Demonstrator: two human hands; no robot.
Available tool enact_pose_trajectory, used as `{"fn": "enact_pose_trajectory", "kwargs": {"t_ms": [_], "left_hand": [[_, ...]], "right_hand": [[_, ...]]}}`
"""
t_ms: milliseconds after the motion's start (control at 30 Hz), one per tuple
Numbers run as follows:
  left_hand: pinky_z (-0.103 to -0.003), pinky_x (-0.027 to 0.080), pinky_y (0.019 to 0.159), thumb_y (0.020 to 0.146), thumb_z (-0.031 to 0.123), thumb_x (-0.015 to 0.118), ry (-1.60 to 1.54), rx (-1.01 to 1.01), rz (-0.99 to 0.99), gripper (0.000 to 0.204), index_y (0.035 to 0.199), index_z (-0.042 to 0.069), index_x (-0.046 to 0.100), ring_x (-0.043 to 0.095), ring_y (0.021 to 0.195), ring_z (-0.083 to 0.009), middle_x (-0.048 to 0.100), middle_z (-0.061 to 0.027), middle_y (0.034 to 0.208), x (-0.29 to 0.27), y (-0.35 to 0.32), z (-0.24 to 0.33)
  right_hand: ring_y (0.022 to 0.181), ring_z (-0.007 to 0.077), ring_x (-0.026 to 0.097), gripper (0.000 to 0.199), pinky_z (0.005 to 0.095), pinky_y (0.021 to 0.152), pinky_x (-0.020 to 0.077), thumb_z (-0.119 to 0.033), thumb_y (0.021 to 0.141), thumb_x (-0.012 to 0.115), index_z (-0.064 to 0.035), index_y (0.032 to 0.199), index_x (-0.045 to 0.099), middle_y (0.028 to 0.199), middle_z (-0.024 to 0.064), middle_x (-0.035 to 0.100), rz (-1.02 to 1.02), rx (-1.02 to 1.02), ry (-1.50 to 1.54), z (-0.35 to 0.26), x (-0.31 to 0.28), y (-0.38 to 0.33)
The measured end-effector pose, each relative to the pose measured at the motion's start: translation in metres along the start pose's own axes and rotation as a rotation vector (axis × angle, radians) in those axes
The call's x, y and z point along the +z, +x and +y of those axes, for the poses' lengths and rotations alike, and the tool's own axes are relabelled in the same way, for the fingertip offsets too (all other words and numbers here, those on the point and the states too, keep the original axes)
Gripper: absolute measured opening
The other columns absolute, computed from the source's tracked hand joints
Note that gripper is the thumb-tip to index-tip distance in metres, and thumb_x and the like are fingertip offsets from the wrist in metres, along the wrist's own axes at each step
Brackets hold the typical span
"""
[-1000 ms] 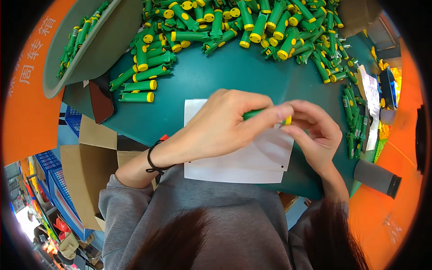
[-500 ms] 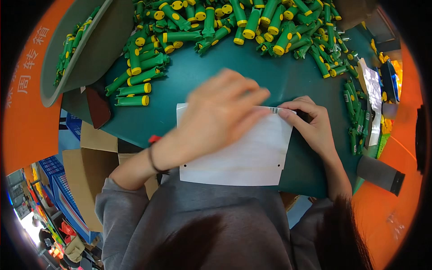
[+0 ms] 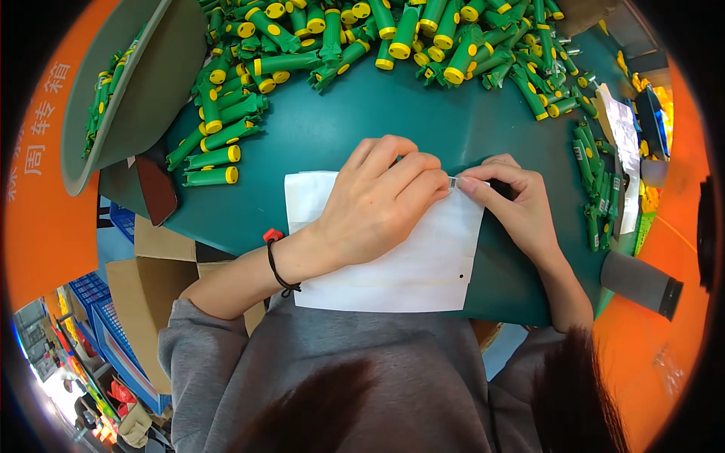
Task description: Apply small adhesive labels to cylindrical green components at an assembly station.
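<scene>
Just above centre, a small pale strip (image 3: 453, 182), probably an adhesive label, is at the upper edge of the white sheet (image 3: 393, 275) on the green desk (image 3: 332, 121). The right hand (image 3: 519, 198) has thumb and forefinger clamped on its right end; the left hand (image 3: 389, 198) is at its left end, grip closure hidden. Step in hand, as judged: peeling the strip. The next move calls for a straight, uncreased lift.

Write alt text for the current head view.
A person's left hand and right hand come together around a small pale strip at a white sheet's far edge. Green tubes with yellow ends are heaped beyond on a green table, near a grey basin.
</scene>
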State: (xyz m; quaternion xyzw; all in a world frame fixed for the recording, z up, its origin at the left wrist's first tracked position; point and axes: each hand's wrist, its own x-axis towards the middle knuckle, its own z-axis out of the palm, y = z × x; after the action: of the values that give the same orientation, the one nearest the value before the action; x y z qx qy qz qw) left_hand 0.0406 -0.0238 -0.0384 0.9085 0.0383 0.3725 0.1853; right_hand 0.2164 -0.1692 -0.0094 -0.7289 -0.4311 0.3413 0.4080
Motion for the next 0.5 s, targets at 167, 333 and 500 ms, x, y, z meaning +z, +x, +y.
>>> {"fn": "enact_pose_trajectory", "kwargs": {"t_ms": [167,333,500], "left_hand": [[-0.036,0.046,0.079,0.076,0.013,0.080,-0.020,-0.079,0.043,0.016,0.089,0.010,0.072,0.059,0.097,-0.0223,0.067,0.0001,0.097,-0.0025,0.0023,-0.0013],[-0.037,0.046,0.081,0.077,0.014,0.078,0.049,0.011,0.014,0.011,0.086,0.010,0.073,0.060,0.097,-0.0224,0.068,0.0017,0.097,-0.0036,-0.0028,-0.0034],[-0.037,0.045,0.082,0.078,0.012,0.077,0.007,0.023,-0.006,0.014,0.090,0.009,0.071,0.059,0.098,-0.0245,0.068,0.0000,0.101,0.0006,-0.0003,-0.0053]], "right_hand": [[0.096,0.0147,0.059,0.013,0.0273,0.085,0.0458,-0.011,0.089,0.076,-0.0006,0.098,0.078,0.092,0.0052,0.067,-0.006,-0.019,-0.008,0.0000,-0.0003,0.0014],[0.095,0.0145,0.059,0.014,0.0272,0.084,0.0457,-0.012,0.090,0.076,-0.0009,0.098,0.078,0.092,0.0049,0.067,0.000,0.020,-0.004,0.0003,-0.0006,0.0002],[0.095,0.0135,0.058,0.015,0.0267,0.084,0.0453,-0.013,0.090,0.076,-0.0009,0.099,0.077,0.093,0.0048,0.066,-0.009,0.027,-0.008,-0.0015,-0.0029,0.0007]]}}
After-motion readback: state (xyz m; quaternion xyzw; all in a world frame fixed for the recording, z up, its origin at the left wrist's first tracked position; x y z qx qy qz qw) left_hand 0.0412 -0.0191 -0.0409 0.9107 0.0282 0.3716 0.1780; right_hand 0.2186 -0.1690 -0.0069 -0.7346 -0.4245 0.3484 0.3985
